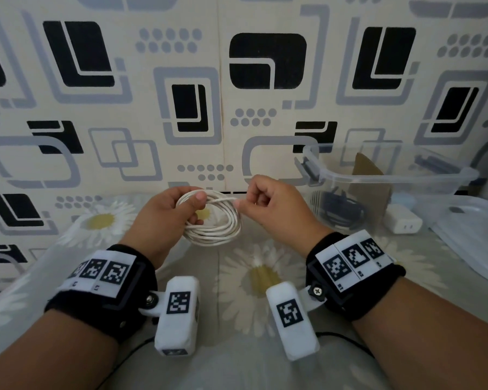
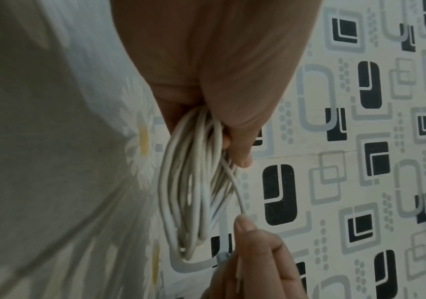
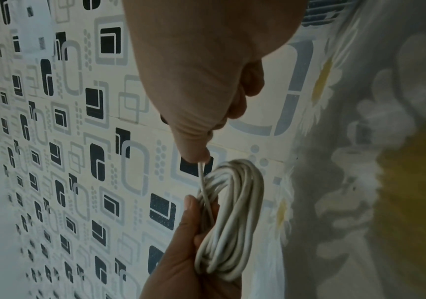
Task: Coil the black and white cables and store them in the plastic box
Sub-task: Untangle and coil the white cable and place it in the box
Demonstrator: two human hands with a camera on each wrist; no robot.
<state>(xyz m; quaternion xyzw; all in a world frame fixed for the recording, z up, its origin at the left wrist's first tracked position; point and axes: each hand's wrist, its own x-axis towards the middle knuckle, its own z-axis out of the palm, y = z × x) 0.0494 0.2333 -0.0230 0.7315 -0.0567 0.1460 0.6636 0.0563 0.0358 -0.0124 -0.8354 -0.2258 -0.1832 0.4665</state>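
Note:
The white cable (image 1: 217,226) is wound into a coil of several loops, held above the flowered bedsheet. My left hand (image 1: 169,212) grips the coil's left side, thumb on top; the left wrist view shows the loops (image 2: 194,182) hanging from its fingers. My right hand (image 1: 268,204) pinches the cable's free end just right of the coil, and in the right wrist view that strand (image 3: 202,182) runs from my fingertips down into the coil (image 3: 232,218). The clear plastic box (image 1: 389,178) stands at the right by the wall, with the coiled black cable (image 1: 338,212) inside it.
A brown cardboard piece (image 1: 366,187) leans inside the box. A white charger block (image 1: 403,220) lies in front of the box, and the clear box lid (image 1: 473,237) rests at the far right. A patterned wall panel (image 1: 181,94) stands close behind.

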